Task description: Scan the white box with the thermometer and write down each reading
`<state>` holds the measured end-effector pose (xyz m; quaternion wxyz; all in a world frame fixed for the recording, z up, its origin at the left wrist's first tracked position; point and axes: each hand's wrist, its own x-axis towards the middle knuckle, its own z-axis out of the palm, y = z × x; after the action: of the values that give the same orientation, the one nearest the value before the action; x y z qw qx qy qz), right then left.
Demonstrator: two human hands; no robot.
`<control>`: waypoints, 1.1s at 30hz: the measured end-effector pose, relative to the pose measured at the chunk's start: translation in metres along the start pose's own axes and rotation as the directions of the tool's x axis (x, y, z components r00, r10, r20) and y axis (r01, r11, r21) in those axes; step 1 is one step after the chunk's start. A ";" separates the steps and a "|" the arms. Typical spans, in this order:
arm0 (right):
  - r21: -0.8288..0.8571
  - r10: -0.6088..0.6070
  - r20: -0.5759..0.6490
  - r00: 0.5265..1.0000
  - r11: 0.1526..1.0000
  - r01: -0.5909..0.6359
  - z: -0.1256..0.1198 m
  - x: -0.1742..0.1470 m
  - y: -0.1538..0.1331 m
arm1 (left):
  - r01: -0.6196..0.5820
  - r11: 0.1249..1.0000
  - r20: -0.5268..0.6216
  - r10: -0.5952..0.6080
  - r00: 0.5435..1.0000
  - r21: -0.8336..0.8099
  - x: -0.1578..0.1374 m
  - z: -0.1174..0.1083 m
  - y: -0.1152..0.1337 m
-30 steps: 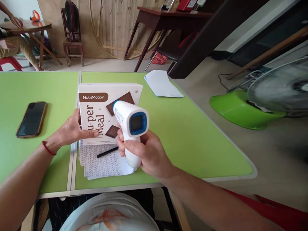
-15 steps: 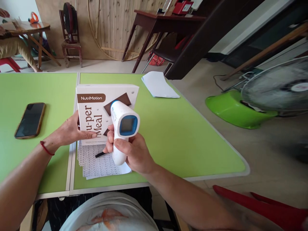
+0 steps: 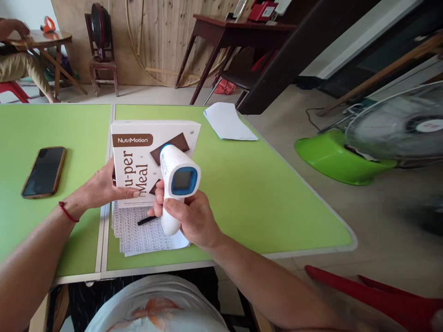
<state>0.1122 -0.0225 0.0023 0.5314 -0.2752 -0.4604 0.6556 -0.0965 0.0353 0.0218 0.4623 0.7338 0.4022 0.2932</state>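
My left hand [image 3: 107,186] grips the lower left corner of a white NutriMotion box [image 3: 133,173], thumb across its printed front. The box is tilted up, its front turned toward me. My right hand [image 3: 190,214] is wrapped around the handle of a white infrared thermometer [image 3: 175,166] with a blue-framed grey screen. Its far end overlaps the box; I cannot tell whether they touch. Beneath both lie sheets of handwritten paper [image 3: 138,237] with a black pen [image 3: 147,220] on top, partly hidden by my right fingers.
On the green table [image 3: 259,198], a phone [image 3: 44,172] lies at left and white paper [image 3: 230,121] at the far edge. A fan [image 3: 398,122] and green stool [image 3: 328,154] stand right. A red chair [image 3: 374,295] is at lower right. Another person sits far left.
My hands, the box and the thermometer stay nearly in place. At the far left, the other person's hand has moved right over the round table.
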 end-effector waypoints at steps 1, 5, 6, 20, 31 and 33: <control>0.003 -0.003 0.001 1.000 1.000 0.003 0.000 0.000 0.000 | -0.003 1.000 -0.001 0.003 1.000 0.001 0.000 0.000 0.000; 0.010 -0.009 -0.002 1.000 1.000 0.009 0.001 0.000 -0.001 | -0.011 1.000 0.009 0.011 1.000 -0.001 0.000 -0.001 -0.001; 0.004 -0.012 -0.003 1.000 1.000 0.012 0.001 0.000 -0.001 | -0.004 1.000 0.010 0.004 1.000 0.000 0.000 -0.001 -0.002; 0.009 -0.005 -0.002 1.000 1.000 0.005 0.001 0.000 0.002 | 0.015 1.000 0.016 -0.016 1.000 0.019 0.000 0.000 -0.003; -0.034 0.020 -0.045 0.999 0.999 -0.022 -0.005 0.001 -0.002 | 0.099 0.994 -0.055 -0.101 0.993 -0.044 -0.002 0.004 0.002; -0.094 0.004 -0.051 0.999 0.996 -0.008 -0.008 0.000 -0.008 | 0.112 0.991 -0.084 -0.118 0.990 -0.067 -0.002 0.006 0.004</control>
<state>0.1222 -0.0200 0.0063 0.5274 -0.3176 -0.4763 0.6277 -0.0916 0.0302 0.0230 0.4828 0.6814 0.4544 0.3101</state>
